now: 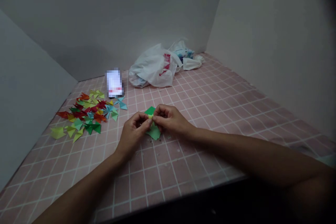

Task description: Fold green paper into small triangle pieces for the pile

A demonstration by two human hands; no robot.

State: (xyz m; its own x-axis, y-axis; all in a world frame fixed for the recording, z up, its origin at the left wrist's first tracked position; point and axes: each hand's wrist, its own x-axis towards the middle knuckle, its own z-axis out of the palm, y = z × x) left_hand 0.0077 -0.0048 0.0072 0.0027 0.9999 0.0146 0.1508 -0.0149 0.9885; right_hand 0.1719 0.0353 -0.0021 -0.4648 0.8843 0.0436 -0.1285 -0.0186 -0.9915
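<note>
Both of my hands meet over the middle of a pink tiled table (199, 112). My left hand (133, 131) and my right hand (170, 119) each pinch a small green folded paper (153, 131) with closed fingers. A bit of yellow paper shows between the fingertips. The green paper rests low, touching or just above the tabletop; part of it is hidden by my fingers.
A pile of several folded paper pieces (86, 113) in red, green, yellow and blue lies at the left. Behind it stands a small blurred white object (114, 83). White plastic bags (157, 66) lie at the back by the grey walls. The table's front edge (183, 196) is near.
</note>
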